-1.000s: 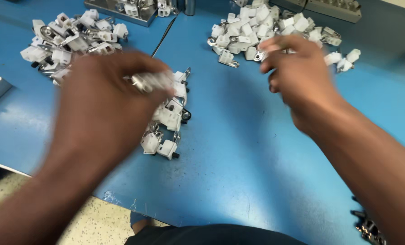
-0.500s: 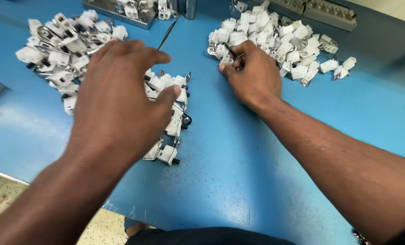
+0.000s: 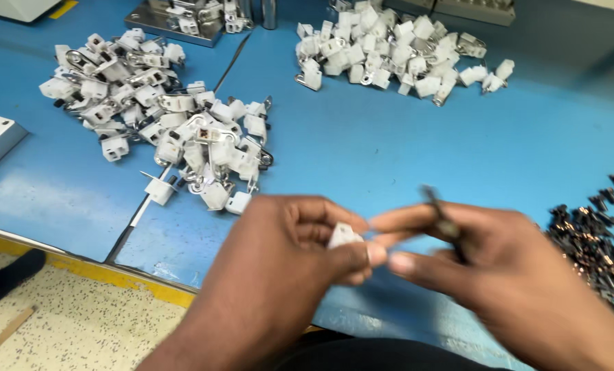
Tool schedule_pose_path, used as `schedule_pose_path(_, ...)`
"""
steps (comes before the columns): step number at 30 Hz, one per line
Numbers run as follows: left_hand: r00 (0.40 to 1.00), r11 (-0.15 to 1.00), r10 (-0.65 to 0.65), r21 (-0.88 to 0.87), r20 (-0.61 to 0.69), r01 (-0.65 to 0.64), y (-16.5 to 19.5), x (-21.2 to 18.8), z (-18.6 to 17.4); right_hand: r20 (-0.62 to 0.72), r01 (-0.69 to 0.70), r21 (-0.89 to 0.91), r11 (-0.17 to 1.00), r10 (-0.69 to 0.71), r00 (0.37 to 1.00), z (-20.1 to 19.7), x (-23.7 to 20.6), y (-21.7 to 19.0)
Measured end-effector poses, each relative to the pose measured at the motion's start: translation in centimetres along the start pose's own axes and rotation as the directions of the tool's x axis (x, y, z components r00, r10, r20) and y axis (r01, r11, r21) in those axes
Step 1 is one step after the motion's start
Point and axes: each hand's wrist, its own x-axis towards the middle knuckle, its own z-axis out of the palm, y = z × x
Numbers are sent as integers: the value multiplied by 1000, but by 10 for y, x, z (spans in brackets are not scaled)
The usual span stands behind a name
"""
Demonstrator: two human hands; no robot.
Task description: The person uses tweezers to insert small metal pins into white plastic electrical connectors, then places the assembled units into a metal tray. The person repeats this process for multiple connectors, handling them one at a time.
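Fingers of the left hand (image 3: 286, 275) are curled shut around a small white plastic part (image 3: 342, 235), pinched between thumb and forefinger so that only its top corner shows. Touching it from the right, the right hand (image 3: 506, 282) has its thumb and forefinger closed on a thin dark metal piece (image 3: 443, 221), which is blurred and stands up at a tilt above the knuckles. The two hands meet fingertip to fingertip over the near edge of the blue table (image 3: 389, 158).

Just beyond the left hand lies a heap of white parts with metal clips (image 3: 210, 148), and further out to its left a larger heap of the same kind (image 3: 111, 82). Well beyond both hands, at the far side, sits a pile of plain white parts (image 3: 389, 48). Close to the right of the right hand lies a pile of small dark metal pieces (image 3: 595, 233). Below the left forearm, the yellow table edge (image 3: 114, 278) borders a speckled floor (image 3: 66, 323).
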Motion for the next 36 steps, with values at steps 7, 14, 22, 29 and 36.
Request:
schedule_pose_path(7, 978, 913, -209, 354, -23, 204, 3, 6, 29, -406, -478, -464, 746, 300, 863, -69, -18, 75)
schedule_pose_path(14, 990, 957, -138, 259, 0, 133, 16, -1, 31, -415, -503, -345, 793, 352, 839, -85, -32, 136)
schedule_pose_path(22, 965, 948, -261, 191, 4, 255, 16, -12, 8, -518, -707, -391, 590, 494, 698, -54, -21, 90)
schedule_pose_path(29, 985, 950, -164, 279, 56, 142, 15, -4, -8, -519, -556, -304, 773, 355, 778, -53, -19, 57)
schedule_pose_path(36, 982, 944, -156, 308, 110, 116, 13, 2, -23, -521, -681, -603, 416, 441, 731, -45, -17, 41)
